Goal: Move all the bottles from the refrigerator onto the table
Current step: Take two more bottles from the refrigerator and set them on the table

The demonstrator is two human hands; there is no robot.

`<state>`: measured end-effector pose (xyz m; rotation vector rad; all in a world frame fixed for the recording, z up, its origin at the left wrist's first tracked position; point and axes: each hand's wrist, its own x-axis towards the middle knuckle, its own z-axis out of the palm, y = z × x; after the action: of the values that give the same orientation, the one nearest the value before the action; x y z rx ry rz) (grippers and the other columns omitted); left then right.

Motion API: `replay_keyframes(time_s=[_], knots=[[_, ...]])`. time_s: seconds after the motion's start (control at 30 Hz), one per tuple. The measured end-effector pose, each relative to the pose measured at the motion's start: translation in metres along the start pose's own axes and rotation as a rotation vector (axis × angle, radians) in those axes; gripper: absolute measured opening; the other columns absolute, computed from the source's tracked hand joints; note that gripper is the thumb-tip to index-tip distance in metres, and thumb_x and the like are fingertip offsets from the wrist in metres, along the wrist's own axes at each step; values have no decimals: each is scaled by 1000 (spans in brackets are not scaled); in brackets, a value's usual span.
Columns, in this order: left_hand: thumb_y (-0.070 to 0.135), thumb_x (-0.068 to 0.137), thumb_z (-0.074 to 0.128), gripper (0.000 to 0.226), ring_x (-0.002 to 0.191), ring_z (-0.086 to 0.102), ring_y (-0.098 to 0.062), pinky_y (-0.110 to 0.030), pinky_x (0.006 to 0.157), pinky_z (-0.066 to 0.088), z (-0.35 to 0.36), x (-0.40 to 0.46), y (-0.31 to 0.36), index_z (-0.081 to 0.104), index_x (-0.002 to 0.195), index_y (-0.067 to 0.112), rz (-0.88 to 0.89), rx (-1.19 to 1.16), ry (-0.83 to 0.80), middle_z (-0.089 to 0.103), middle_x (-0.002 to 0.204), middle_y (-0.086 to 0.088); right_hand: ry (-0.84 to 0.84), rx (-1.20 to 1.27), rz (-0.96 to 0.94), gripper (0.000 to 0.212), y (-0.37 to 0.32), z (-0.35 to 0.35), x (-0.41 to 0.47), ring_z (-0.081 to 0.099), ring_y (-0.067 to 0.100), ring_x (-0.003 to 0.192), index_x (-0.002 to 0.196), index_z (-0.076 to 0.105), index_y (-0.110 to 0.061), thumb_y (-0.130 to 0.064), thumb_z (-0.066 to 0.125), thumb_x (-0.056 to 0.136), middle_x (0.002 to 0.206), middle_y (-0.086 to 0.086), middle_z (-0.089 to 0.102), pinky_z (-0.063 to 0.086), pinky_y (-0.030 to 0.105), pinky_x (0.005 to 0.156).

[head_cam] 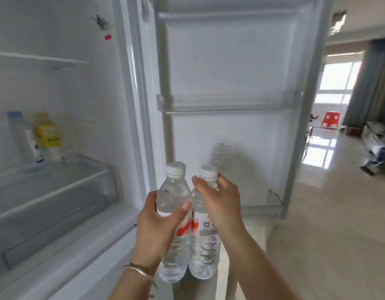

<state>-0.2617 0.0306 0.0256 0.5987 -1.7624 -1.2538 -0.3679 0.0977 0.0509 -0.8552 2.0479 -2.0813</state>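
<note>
Two clear water bottles are held upright, caps up, side by side and touching, in front of the open refrigerator door [230,72]: the left bottle [173,195] is gripped round its body by the left hand [159,226], the right bottle [205,234] pinched near its neck by the right hand [219,202]. Two more bottles, blue-capped [20,135] and yellow-labelled [47,131], are left standing upright on the refrigerator shelf [57,169], up and to the left, nearer the left hand. No table is seen.

Both forearms enter from the bottom of the frame and converge at lower centre. The left hand [159,226] is curled round a bottle [173,215], thumb across its front; a thin bangle [142,272] circles the left wrist. The right hand [219,202] grips a second bottle [203,232] just below its cap, back of hand facing the camera.
</note>
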Motion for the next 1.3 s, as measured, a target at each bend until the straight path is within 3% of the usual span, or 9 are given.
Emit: replay_keyframes(time_s=[0.07, 0.2, 0.37, 0.5, 0.63, 0.83, 0.93, 1.17, 1.3], knots=[[53, 64, 74, 40, 81, 61, 5, -13, 66, 40, 40, -23, 7, 53, 93, 36, -8, -11, -62, 67, 87, 18, 57, -44, 26, 18, 11, -49, -9, 67, 13, 74, 78, 68, -24, -41, 67, 71, 73, -6, 71, 54, 35, 76], [36, 73, 70, 22, 77, 61, 7, -10, 62, 41, 118, -63, 21, 54, 89, 35, -30, -40, -173, 66, 85, 17, 169, -127, 58, 16, 27, -146, -20, 66, 13, 76, 81, 68, -24, -39, 67, 74, 76, -7, 70, 50, 27, 74], [67, 50, 63, 58, 84, 64, -1, -19, 69, 44, 222, -109, 42, 59, 97, 33, -30, -101, -211, 69, 91, 13, 255, -230, 50, 24, 51, -273, -27, 56, -1, 53, 58, 55, -30, -35, 70, 75, 51, -13, 60, 39, 13, 54], [67, 49, 59, 67, 89, 65, -8, -21, 70, 44, 300, -133, 53, 59, 105, 30, -46, -93, -241, 69, 96, 9, 284, -287, 83, 18, 70, -360, -28, 58, 4, 60, 63, 56, -32, -49, 61, 64, 58, -11, 61, 39, 19, 59], [63, 53, 63, 58, 82, 67, -11, -21, 66, 45, 368, -142, 53, 59, 100, 29, -83, -76, -308, 70, 90, 7, 328, -351, 125, 17, 95, -423, -15, 58, 4, 61, 67, 57, -31, -40, 69, 75, 59, -12, 60, 42, 22, 63], [66, 51, 66, 60, 87, 65, -12, -28, 76, 47, 458, -114, 26, 57, 99, 30, -102, -59, -338, 68, 94, 9, 375, -391, 150, 17, 143, -470, 51, 62, 14, 69, 78, 64, -26, -41, 70, 74, 68, -5, 67, 50, 35, 78], [50, 64, 72, 38, 85, 64, -12, -29, 76, 47, 500, -75, 5, 56, 93, 31, -111, -39, -330, 66, 90, 10, 387, -403, 140, 18, 163, -479, 102, 64, 18, 71, 79, 66, -24, -41, 71, 73, 70, -2, 69, 50, 40, 81], [34, 74, 74, 34, 78, 58, 1, -14, 64, 39, 573, 46, -29, 55, 98, 20, -96, 14, -283, 61, 84, 14, 368, -406, 112, 14, 195, -477, 248, 60, 15, 66, 74, 59, -29, -37, 71, 74, 59, -16, 57, 49, 44, 85], [33, 74, 71, 36, 81, 59, -5, -17, 64, 40, 593, 94, -48, 55, 101, 17, -134, 11, -209, 62, 87, 8, 339, -357, 94, 22, 211, -466, 310, 61, 19, 70, 85, 68, -20, -39, 71, 74, 65, -8, 60, 50, 43, 85]])
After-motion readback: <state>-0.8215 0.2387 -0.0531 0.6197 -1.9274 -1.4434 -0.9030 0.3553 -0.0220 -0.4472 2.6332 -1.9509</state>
